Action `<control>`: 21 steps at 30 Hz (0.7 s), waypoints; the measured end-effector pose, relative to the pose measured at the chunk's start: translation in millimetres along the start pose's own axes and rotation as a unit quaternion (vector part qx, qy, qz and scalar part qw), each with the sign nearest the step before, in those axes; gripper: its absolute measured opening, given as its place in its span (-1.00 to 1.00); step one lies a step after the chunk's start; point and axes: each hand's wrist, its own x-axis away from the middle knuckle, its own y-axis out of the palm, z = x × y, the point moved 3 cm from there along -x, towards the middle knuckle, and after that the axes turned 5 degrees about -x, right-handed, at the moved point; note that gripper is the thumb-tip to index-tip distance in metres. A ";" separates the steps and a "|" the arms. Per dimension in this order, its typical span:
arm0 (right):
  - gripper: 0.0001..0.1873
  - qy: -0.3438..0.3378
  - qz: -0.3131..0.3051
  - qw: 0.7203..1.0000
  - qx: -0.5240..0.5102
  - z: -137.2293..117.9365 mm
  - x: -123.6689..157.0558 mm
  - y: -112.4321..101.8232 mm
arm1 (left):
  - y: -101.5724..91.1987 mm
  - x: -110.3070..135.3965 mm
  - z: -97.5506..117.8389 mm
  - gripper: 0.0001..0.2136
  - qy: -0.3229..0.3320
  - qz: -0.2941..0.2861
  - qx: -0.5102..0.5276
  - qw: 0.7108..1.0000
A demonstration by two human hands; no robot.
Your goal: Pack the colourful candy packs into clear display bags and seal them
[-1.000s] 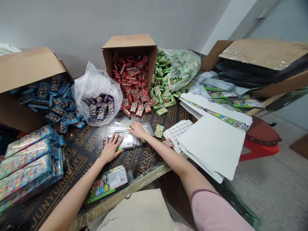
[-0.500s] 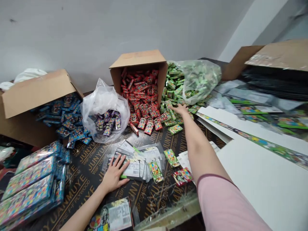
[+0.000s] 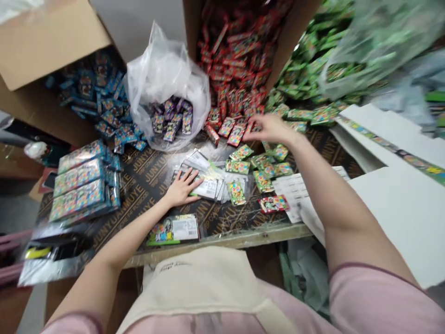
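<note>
My left hand (image 3: pixel 183 189) lies flat, fingers spread, on a fanned stack of clear sleeves with printed cards (image 3: pixel 208 187). A single green packet (image 3: pixel 237 192) lies on the right end of that stack. My right hand (image 3: pixel 269 130) reaches to the front of the red packet heap (image 3: pixel 239 60), its fingers bent round a small red packet (image 3: pixel 255 126). Several loose green packets (image 3: pixel 264 166) lie just below that hand. Nearer the table edge is a red packet (image 3: pixel 273 203). A printed card in a sleeve (image 3: pixel 179 229) lies below my left hand.
Blue packets (image 3: pixel 100 93) spill from a tipped carton (image 3: pixel 52 41) at left. A clear bag (image 3: pixel 163 79) holds purple packets. Stacked blue boxes (image 3: pixel 81 181) stand at the left. Green packets (image 3: pixel 313 69) are heaped at back right. White cardboard (image 3: pixel 392 208) covers the right side.
My right hand has moved left from the green heap to the red packets. More loose green packets now lie in front of it. My left hand stays on the sleeves; the view has tilted down.
</note>
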 end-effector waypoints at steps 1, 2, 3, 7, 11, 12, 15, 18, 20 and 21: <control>-0.22 -0.009 0.013 1.000 0.009 -12.7 -16.4 -1.2 | 0.0 -1.5 0.4 -0.34 0.007 0.001 0.007 1.000; -0.18 0.000 0.052 0.999 0.014 -22.4 -34.7 -2.1 | 0.1 -2.8 0.5 -0.34 0.010 0.007 0.014 1.000; -0.15 0.019 0.068 0.997 0.011 -29.5 -53.1 0.7 | 0.3 -3.9 0.3 -0.33 0.013 0.012 0.020 1.000; 0.00 0.143 0.013 0.989 -0.026 -41.7 -101.6 36.4 | 2.5 -3.5 -1.5 -0.31 0.013 0.023 0.030 0.999; 0.17 0.143 -0.013 0.990 0.011 -57.4 -94.8 64.8 | 6.4 0.5 -6.0 -0.27 0.010 0.056 0.041 0.998; 0.18 0.119 -0.029 0.992 0.023 -64.4 -86.4 68.7 | 7.1 1.5 -7.4 -0.27 0.007 0.071 0.048 0.996; 0.11 0.048 -0.071 0.995 0.044 -89.1 -50.5 75.1 | 6.3 5.0 -8.6 -0.31 0.003 0.114 0.076 0.991; -0.05 -0.024 -0.140 0.990 0.016 -112.2 -9.8 82.3 | -2.6 13.5 -1.9 -0.40 -0.004 0.152 0.093 0.984; -0.16 -0.065 -0.216 0.974 0.033 -124.5 12.5 89.2 | -12.3 25.0 7.8 -0.53 -0.023 0.164 0.097 0.981; -0.25 -0.074 -0.240 0.967 0.053 -130.2 20.0 91.8 | -17.3 32.7 14.1 -0.59 -0.032 0.157 0.100 0.982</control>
